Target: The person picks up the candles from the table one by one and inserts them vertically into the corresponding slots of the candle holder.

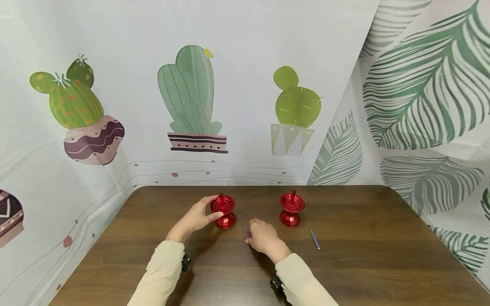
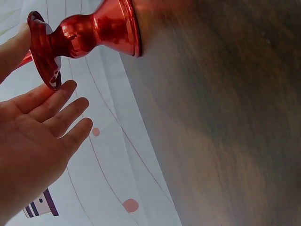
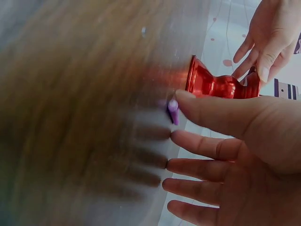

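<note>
In the head view, a shiny red candle holder [image 1: 226, 219] stands upright on the table. My left hand [image 1: 196, 219] holds its upper dish by the edge, thumb on the near side and forefinger behind. The left wrist view shows the dish [image 2: 44, 52] between thumb and forefinger, the other fingers stretched out. My right hand [image 1: 264, 236] is low over the table, fingers extended and apart. A slim purple stick [image 3: 174, 112] lies by its thumb and forefinger tips; its kind is unclear and the hand mostly covers it from above.
A second red candle holder [image 1: 289, 219] stands to the right. Nearer and further right lies a thin blue stick [image 1: 314, 239]. The dark wooden table [image 1: 363, 255] ends at a cloth backdrop [image 1: 249, 106] printed with cacti and leaves.
</note>
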`<state>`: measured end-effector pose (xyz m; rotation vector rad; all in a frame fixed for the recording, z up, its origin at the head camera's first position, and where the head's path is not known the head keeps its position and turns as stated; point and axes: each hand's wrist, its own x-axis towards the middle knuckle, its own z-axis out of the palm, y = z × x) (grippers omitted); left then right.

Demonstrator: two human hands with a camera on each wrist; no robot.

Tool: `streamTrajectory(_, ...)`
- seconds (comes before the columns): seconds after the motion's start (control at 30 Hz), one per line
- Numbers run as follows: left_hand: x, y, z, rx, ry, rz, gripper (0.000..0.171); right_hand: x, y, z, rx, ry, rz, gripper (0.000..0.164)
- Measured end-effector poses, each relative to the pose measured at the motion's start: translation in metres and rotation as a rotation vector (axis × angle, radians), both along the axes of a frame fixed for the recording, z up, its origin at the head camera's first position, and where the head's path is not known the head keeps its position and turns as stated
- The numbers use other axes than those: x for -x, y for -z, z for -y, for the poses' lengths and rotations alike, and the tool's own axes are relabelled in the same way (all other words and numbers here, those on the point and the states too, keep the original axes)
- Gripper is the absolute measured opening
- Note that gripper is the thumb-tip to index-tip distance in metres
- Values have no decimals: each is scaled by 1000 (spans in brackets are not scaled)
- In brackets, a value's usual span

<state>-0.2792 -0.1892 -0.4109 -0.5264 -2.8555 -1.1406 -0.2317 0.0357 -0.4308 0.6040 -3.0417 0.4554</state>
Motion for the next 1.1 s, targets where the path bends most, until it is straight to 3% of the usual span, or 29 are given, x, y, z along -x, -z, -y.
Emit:
streamTrajectory(0.23, -1, 0, 1, 4, 1, -6, 62, -2, -1, 3, -26, -5, -59, 16)
streamTrajectory(0.6, -2, -2, 0, 7, -5, -2, 63, 0, 1, 2, -25, 6, -83, 12)
streamTrajectory(1.1, -3, -1, -1, -2, -17, 4, 63, 18, -17, -3, 199, -9, -157, 16)
